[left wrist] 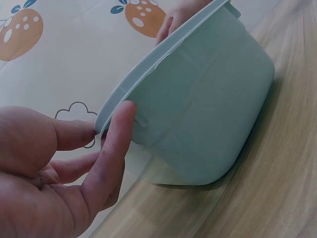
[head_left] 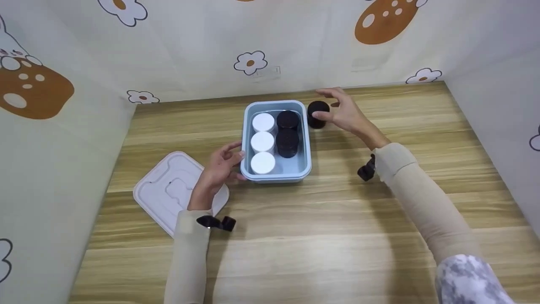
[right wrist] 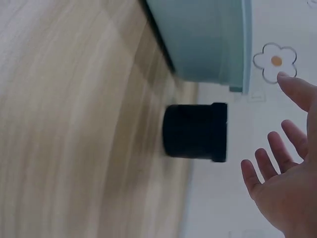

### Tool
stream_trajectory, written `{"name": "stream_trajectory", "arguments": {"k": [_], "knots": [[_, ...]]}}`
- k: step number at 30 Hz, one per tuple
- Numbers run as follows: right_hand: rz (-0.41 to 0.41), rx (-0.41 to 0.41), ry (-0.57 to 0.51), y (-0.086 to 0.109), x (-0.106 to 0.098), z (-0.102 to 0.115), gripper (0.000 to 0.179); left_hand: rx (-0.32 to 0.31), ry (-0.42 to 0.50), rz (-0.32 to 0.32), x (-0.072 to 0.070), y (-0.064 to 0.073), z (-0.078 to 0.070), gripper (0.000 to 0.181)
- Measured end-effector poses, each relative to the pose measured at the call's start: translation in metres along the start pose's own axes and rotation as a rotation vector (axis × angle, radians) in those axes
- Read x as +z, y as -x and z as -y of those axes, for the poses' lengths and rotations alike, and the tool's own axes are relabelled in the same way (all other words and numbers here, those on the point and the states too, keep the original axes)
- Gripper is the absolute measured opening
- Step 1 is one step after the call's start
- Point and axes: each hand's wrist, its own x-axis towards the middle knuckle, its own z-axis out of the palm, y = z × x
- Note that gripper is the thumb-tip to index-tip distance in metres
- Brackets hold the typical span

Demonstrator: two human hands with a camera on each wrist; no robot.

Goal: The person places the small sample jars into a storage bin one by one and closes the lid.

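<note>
A light blue plastic bin (head_left: 306,147) stands on the wooden table. Inside it are a column of three white-lidded jars (head_left: 263,142) and, to their right, black jars (head_left: 287,137). At the bin's left side my left hand (head_left: 219,165) pinches the rim, with thumb and fingers on either side of it in the left wrist view. Another black jar (right wrist: 193,131) stands upright on the table just right of the bin. Over that jar my right hand (head_left: 349,115) is spread, thumb overlapping it in the head view; the right wrist view shows the fingers apart from its lid.
A white lid (head_left: 158,194) with a moulded recess lies on the table (head_left: 287,236) at the left, partly under the left forearm. Patterned curtain walls (head_left: 202,55) border the table at the back and sides. Both wrists wear black camera mounts (head_left: 366,169).
</note>
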Motion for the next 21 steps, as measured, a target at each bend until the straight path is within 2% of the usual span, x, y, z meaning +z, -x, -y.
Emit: {"name": "stream_trajectory", "arguments": {"k": [10, 14, 21], "knots": [[0.002, 0.175, -0.141, -0.007, 0.009, -0.034, 0.08, -0.007, 0.01, -0.007, 0.0, -0.001, 0.001, 0.047], [0.017, 0.206, -0.169, -0.009, 0.016, -0.041, 0.084, -0.015, 0.017, -0.005, 0.0, -0.001, 0.001, 0.047], [0.009, 0.216, -0.172, -0.007, 0.021, -0.047, 0.077, -0.015, 0.017, -0.005, 0.0, 0.0, 0.0, 0.047]]}}
